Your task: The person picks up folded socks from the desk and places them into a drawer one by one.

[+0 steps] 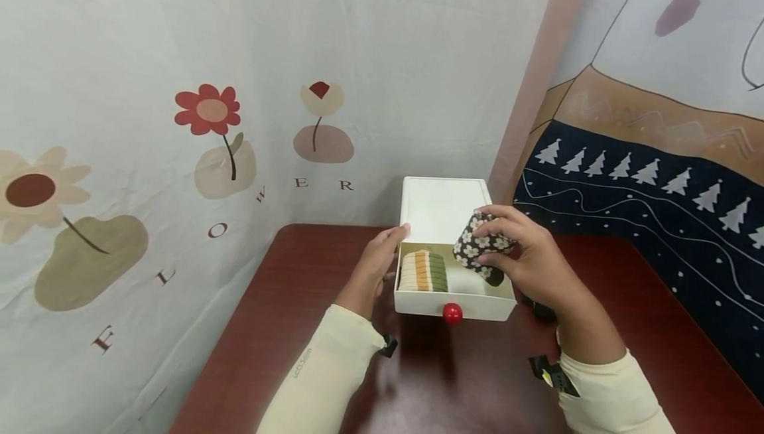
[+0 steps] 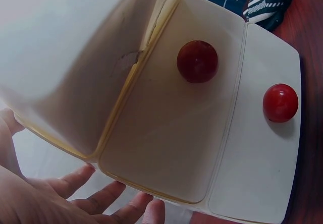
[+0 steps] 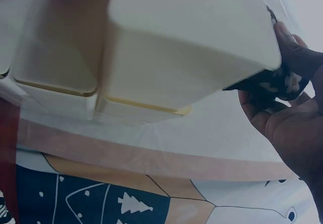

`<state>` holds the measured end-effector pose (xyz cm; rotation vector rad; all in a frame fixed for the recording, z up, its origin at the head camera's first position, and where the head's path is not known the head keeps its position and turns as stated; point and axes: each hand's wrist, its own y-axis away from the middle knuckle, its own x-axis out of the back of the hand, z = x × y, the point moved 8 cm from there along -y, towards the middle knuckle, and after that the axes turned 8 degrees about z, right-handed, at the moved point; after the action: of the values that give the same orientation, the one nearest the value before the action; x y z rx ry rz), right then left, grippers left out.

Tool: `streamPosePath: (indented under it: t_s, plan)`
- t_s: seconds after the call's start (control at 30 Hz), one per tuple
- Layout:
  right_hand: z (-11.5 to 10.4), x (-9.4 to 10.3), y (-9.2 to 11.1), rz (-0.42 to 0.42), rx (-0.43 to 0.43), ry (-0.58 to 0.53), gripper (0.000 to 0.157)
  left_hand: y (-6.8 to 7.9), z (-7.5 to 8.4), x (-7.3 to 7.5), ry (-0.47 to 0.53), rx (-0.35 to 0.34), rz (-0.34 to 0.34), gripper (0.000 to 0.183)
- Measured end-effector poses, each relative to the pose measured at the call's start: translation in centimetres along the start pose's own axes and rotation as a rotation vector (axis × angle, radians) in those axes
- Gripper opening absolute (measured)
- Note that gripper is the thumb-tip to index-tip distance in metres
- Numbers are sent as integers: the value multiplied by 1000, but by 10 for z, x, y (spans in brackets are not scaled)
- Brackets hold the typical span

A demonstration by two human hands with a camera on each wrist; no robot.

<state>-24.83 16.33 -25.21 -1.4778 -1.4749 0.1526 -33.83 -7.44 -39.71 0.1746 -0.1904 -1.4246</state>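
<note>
A white drawer cabinet (image 1: 444,208) with red knobs (image 2: 280,103) has its top drawer (image 1: 420,301) pulled out. Ribbed cloth (image 1: 425,271) in cream, yellow and green stripes lies folded in the drawer's left part. Over the right part, my right hand (image 1: 531,258) pinches a folded black cloth with white flowers (image 1: 483,245) between thumb and fingers; its lower end reaches down to the drawer. In the right wrist view the drawer hides part of this cloth. My left hand (image 1: 379,258) rests against the cabinet's left side, fingers spread along it (image 2: 108,199).
The cabinet stands on a dark red table (image 1: 322,288), close to a white wall hanging (image 1: 370,75) with flowers and letters. A dark cloth with a white pattern (image 2: 267,7) lies to the cabinet's right. Beyond it hangs a navy fabric with white trees (image 1: 644,182).
</note>
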Motion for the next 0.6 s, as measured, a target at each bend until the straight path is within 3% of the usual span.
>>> streamPosePath:
  t_s: [0.37, 0.6]
  plan:
    - [10, -27, 12, -247, -51, -4, 46, 0, 0, 0, -12, -11, -4, 72]
    - [14, -36, 17, -358, -61, -17, 43, 0, 0, 0, -11, -7, -2, 73]
